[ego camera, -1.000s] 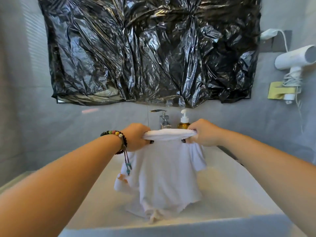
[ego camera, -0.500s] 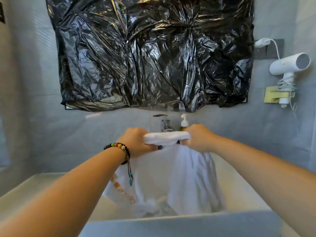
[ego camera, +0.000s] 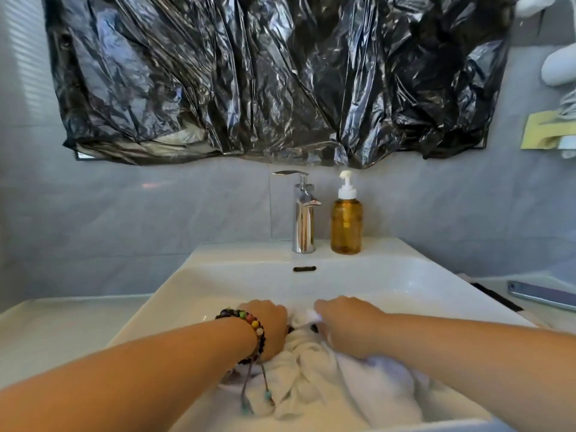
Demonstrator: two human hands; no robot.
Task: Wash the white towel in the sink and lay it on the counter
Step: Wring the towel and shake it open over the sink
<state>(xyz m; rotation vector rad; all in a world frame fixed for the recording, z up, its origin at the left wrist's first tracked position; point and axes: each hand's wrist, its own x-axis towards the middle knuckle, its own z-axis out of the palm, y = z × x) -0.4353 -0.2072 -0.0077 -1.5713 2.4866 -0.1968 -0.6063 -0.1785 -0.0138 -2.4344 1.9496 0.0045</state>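
Note:
The white towel [ego camera: 330, 381] lies bunched in the white sink [ego camera: 237, 275], down in the near part of the basin. My left hand [ego camera: 268, 325], with a beaded bracelet on the wrist, grips the towel's top edge on the left. My right hand [ego camera: 349, 322] grips the same rolled edge on the right, close beside the left hand. Both hands are low inside the basin. The rest of the towel spreads in folds toward the near rim.
A chrome faucet [ego camera: 303, 213] and an amber soap pump bottle [ego camera: 346, 219] stand on the sink's back ledge. White counter [ego camera: 56, 325] lies left of the sink, and a phone [ego camera: 542, 295] rests on the right. Black plastic sheet [ego camera: 274, 76] covers the wall above.
Both hands have dropped from faucet height down into the basin with the towel, which was hanging and now lies bunched in the sink. The camera view tilted down and closer.

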